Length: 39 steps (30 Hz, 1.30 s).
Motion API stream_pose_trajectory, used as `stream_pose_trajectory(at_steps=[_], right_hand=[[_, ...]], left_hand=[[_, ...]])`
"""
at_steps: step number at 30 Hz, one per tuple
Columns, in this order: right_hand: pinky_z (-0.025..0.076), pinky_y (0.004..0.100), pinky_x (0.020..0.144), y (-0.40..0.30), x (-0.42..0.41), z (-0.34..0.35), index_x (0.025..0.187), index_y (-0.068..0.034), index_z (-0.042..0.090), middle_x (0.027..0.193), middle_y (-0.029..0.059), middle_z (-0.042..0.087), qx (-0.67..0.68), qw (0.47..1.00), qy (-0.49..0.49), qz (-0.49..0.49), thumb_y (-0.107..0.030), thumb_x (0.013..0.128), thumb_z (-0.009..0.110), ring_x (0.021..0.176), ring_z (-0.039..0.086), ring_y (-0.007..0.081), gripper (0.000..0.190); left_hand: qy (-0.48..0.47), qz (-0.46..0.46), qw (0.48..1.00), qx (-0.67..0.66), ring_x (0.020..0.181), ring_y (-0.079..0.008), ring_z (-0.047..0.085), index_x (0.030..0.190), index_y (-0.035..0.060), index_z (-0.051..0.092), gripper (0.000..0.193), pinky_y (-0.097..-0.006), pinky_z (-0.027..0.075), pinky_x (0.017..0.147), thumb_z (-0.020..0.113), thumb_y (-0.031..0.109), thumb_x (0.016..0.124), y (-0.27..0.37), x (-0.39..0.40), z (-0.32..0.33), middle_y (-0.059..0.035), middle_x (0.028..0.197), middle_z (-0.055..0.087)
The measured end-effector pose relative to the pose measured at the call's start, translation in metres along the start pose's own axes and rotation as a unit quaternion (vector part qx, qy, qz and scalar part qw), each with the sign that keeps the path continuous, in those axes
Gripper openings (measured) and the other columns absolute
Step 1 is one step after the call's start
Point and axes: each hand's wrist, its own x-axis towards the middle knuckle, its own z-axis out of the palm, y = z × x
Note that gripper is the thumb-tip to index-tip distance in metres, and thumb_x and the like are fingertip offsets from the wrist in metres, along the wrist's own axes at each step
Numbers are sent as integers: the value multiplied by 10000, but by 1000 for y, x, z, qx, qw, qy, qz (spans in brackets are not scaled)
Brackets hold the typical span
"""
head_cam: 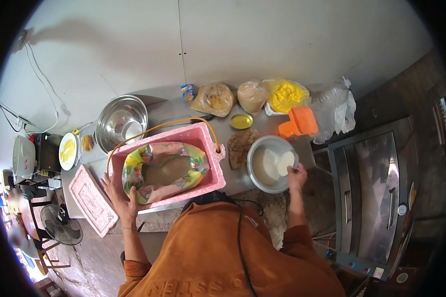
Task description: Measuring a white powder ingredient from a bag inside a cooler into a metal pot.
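A pink speckled foam box (215, 178) with an orange rope handle stands in front of me. Inside it, a colourful plastic bag (160, 194) lies open around a pale brown mass. My left hand (123, 198) rests with spread fingers on the box's near left corner. Right of the box is a metal bowl (251, 169) holding a whitish granular or powdery content. At the bowl's right rim, my right hand (296, 176) has its fingers closed on a small round cup or scoop (286, 163), pale inside, which is over the bowl's content.
The pink foam lid (93, 200) leans by the table's left edge. Behind are steel bowls (122, 122), a dish of yellow liquid (241, 121), a crumpled brown bag (241, 148), bags of powder (252, 96) and orange containers (303, 120). A metal oven (371, 196) stands at right.
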Motion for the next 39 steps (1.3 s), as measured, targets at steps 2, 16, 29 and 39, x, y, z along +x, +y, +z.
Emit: stream_pose_trajectory(at_steps=[2, 16, 29, 39], right_hand=[[540, 408, 870, -3, -10, 15, 1170, 26, 659, 1137, 184, 688, -100, 992, 42, -59, -34, 796, 796, 1012, 676, 276, 402], [520, 449, 941, -60, -34, 13, 1214, 3, 612, 1140, 151, 656, -196, 945, 124, -229, 64, 772, 757, 1071, 640, 363, 469], [509, 430, 986, -98, -31, 18, 1364, 31, 544, 1323, 142, 604, 289, 955, -22, 57, -50, 919, 738, 1179, 610, 231, 492], [520, 342, 934, -290, -199, 172, 1327, 24, 596, 1188, 134, 684, 18, 814, -407, -414, -2, 834, 756, 1106, 662, 218, 518]], left_hand=[[1, 0, 1000, 1, 1557, -442, 126, 1538, 73, 413, 796, -556, 120, 1246, 714, 401, 878, 0, 0, 0, -214, 1656, 274], [29, -3, 999, -13, 1547, -468, 146, 1450, 78, 521, 676, -560, 164, 1234, 737, 293, 847, 6, -2, -2, -237, 1620, 336], [23, -25, 999, 0, 1535, -488, 178, 1378, 89, 590, 647, -624, 144, 1215, 741, 307, 788, 1, -2, 1, -253, 1607, 354], [11, -58, 998, 0, 1549, -475, 137, 1368, 154, 578, 681, -639, 115, 1223, 548, -49, 719, 4, -4, -3, -201, 1649, 301]])
